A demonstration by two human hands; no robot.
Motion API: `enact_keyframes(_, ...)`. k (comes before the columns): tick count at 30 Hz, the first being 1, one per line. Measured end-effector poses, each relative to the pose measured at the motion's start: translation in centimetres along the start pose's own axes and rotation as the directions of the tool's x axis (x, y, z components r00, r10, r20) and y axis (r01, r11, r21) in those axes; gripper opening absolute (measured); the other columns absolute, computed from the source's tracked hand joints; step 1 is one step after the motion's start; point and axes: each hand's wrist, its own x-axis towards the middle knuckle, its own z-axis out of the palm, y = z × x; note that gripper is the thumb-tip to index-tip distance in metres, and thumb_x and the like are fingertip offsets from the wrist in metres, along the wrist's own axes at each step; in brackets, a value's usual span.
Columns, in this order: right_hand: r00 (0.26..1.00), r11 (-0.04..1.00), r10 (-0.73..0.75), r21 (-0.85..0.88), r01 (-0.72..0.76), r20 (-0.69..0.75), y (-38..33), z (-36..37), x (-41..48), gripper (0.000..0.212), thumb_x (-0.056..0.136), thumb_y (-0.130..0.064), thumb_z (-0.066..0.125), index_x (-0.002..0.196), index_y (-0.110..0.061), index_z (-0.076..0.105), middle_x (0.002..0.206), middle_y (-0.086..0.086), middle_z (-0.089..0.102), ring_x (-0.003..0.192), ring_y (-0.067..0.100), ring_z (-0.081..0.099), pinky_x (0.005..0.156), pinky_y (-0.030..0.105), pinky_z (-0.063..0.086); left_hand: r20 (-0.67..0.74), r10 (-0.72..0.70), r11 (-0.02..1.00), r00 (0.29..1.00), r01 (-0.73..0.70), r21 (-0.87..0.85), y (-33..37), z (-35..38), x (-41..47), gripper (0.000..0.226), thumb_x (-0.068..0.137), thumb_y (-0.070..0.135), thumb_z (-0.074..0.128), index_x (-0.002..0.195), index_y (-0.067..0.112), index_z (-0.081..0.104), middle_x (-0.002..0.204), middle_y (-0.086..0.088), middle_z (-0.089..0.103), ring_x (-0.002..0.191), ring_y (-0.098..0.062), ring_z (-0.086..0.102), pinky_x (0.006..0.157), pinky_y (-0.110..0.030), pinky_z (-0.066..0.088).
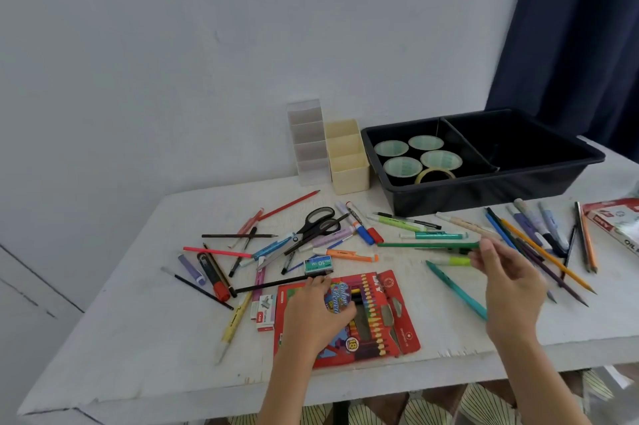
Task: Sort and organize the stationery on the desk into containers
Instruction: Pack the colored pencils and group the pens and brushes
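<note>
The right hand [508, 279] is raised over the right half of the white desk [138, 338], its thumb and fingertips clamped on the near end of a green pencil [428, 244], which juts out to the left, roughly level, above the loose pens there. The left hand [318, 314] lies palm down on the red colour-pencil pack [390, 321] near the front edge, fingers together and stretched forward to the pack's far edge. They end just beside a black pencil [276, 285]; whether they touch it cannot be told. Pens, pencils and markers lie scattered across the middle of the desk, with black-handled scissors [320, 222] among them. Along the back edge stand a clear organiser [307, 144] and, touching its right side, a cream organiser [345, 155], both divided into cells. Toward the back right corner sits a black tray [484, 189] with two compartments; the left one holds tape rolls [403, 167]
</note>
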Motion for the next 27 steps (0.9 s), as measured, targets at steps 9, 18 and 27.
enact_keyframes(9,0.997,0.998,0.055,-0.011,-0.054,0.059,0.8,-2.6,-0.7,0.019,0.089,-0.011,0.059,0.107,-0.010,0.065,0.083,0.006,0.065,0.068,0.006,0.060,0.063,0.009,0.053,0.028,-0.014,1.000,1.000,0.014,0.012,0.0,0.0,0.1,0.073,0.084,0.058,0.053,0.144,0.019,0.037,0.151,0.003,0.033,0.141,-0.014,0.024,0.113,-0.032,0.024)
enact_keyframes(18,0.848,0.782,0.008,-0.531,0.325,0.531,3.9,0.1,-4.2,0.011,0.074,-0.014,0.077,0.084,-0.019,0.073,0.076,-0.009,0.065,0.073,0.004,0.058,0.066,0.009,0.044,0.055,-0.027,1.000,0.998,0.027,-0.004,-0.2,-0.2,0.1,0.076,0.082,0.060,0.056,0.143,0.019,0.038,0.150,0.002,0.034,0.140,-0.016,0.028,0.113,-0.034,0.026)
enact_keyframes(27,0.791,0.547,-0.046,-0.647,0.531,0.610,5.3,3.5,-4.9,0.010,0.082,-0.027,0.070,0.089,-0.022,0.072,0.089,-0.011,0.049,0.090,0.007,0.042,0.066,0.015,0.037,0.037,-0.004,1.000,0.999,0.005,-0.010,-0.4,-0.1,-0.1,0.075,0.083,0.058,0.056,0.144,0.019,0.037,0.151,0.002,0.033,0.139,-0.014,0.029,0.113,-0.032,0.027)
